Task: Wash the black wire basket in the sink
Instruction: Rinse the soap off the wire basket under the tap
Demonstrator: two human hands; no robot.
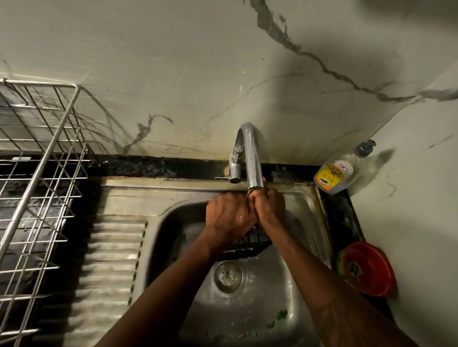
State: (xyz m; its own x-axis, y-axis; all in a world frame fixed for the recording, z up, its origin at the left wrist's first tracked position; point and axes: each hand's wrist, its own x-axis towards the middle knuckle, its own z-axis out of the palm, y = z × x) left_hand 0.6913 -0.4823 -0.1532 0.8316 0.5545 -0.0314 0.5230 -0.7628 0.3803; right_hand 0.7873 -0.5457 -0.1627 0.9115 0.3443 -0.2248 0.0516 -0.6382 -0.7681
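The black wire basket (251, 241) hangs over the steel sink (307, 209), just under the tap spout (253, 158). My left hand (227, 216) and my right hand (269, 207) are pressed close together right below the spout, both with fingers curled round the basket's upper part. Only the basket's lower end shows beneath my hands; the rest is hidden by them. My hands look wet. The drain (228, 276) lies straight below the basket.
A silver wire dish rack (32, 192) stands on the left, beside the ribbed drainboard (110, 268). A clear soap pump bottle (339, 169) sits at the sink's back right corner. A red round dish (367, 269) rests on the black counter at right.
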